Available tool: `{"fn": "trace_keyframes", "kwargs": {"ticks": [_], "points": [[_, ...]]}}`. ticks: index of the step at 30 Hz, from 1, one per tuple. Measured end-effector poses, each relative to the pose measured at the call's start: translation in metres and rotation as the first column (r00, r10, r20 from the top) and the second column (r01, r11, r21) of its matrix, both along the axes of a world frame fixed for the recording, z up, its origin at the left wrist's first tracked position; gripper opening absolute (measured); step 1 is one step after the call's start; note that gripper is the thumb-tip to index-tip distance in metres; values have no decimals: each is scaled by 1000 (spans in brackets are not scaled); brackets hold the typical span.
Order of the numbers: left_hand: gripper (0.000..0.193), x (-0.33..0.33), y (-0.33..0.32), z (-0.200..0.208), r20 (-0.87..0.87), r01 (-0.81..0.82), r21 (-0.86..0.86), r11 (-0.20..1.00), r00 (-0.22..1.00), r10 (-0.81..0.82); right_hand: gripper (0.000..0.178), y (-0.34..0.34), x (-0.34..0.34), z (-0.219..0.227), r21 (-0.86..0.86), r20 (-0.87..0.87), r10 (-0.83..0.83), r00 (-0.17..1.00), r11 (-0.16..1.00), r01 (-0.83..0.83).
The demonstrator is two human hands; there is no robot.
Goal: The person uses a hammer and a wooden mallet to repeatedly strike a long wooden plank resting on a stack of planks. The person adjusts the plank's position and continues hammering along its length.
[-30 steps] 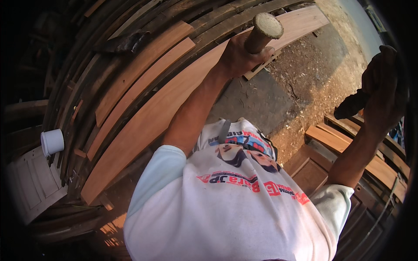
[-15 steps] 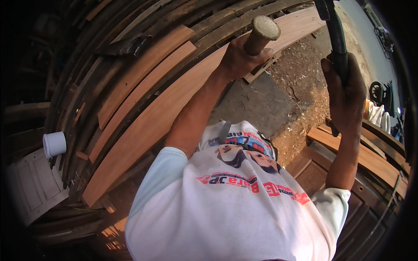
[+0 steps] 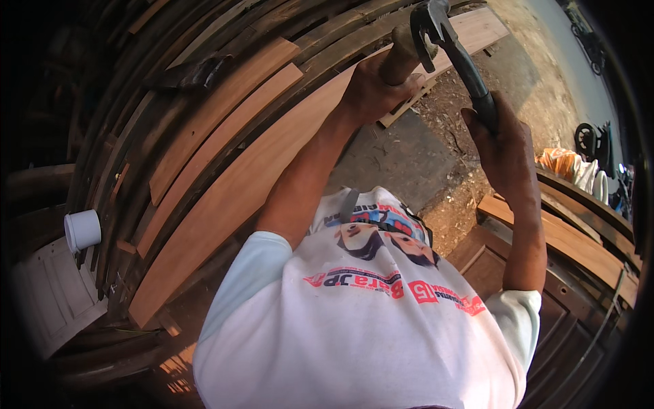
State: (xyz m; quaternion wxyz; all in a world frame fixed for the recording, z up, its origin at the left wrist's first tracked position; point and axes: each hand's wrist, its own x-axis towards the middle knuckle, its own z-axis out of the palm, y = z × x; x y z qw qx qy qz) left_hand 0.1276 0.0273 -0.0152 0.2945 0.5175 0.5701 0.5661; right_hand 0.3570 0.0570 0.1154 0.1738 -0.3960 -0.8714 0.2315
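Observation:
My left hand (image 3: 378, 85) is wrapped round a thick, round wooden tool handle (image 3: 395, 65), held upright over the long pale plank. The tool's lower end is hidden, so its kind does not show. My right hand (image 3: 504, 146) grips a claw hammer (image 3: 470, 78) by its dark handle. The hammer's metal head is at the top of the wooden handle and covers part of its flat end; whether they touch, I cannot tell. Just below my left hand, a small wooden piece (image 3: 402, 114) juts out beside the long plank (image 3: 272, 157).
Stacked boards (image 3: 218, 123) fill the left side. A white tub (image 3: 82, 230) stands near a pale panelled door (image 3: 58, 293). At right are a brown panelled door (image 3: 490, 255) and more planks (image 3: 558, 238). Shavings litter the ground (image 3: 470, 129); motorbikes (image 3: 593, 140) stand beyond.
My right hand has swung the hammer left and down, bringing its head from the upper right to the wooden handle's top. My left hand has stayed nearly in place.

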Motion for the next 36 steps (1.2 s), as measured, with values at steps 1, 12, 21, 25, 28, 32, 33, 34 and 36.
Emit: {"fn": "trace_keyframes", "kwargs": {"ticks": [1, 12, 21, 25, 28, 32, 33, 34, 36], "points": [[40, -2, 3, 0, 9, 27, -46, 999, 1000, -27, 20, 0, 1, 0, -3, -45, -40, 998, 999, 40], [25, -11, 5, -8, 17, -15, 143, 990, 1000, 12, 16, 2, 50, 19, 9, -589, -182, 787, 973, 232], [26, -14, 15, -18, 14, -8, 142, 990, 1000, 6, 20, 10, -7, 3, 326, 66, 117, 991, 936, -132], [32, -2, 0, -3, -36, -62, 160, 985, 997, 69, 21, 10, -11, 18, 215, -53, 95, 994, 973, -81], [34, -2, 0, 0, 37, -32, 142, 989, 999, 27, 18, 8, -13, 46, 222, -375, -22, 927, 968, 113], [34, -3, 1, 0, 15, 20, 140, 990, 1000, -23, 15, 13, -15, 45, 187, -759, 74, 647, 977, 107], [34, -2, 4, -5, -12, 20, 148, 989, 1000, -18, 14, 8, -8, 31, 218, -466, 35, 884, 973, 76], [34, -4, 8, -12, -49, 6, 158, 987, 999, 1, 14, 5, -1, 14, 235, -114, 3, 993, 972, 24], [30, 2, 6, -7, -41, -9, 180, 984, 999, 17, 21, 0, -4, -1, 39, 70, 75, 995, 996, -78]]}}
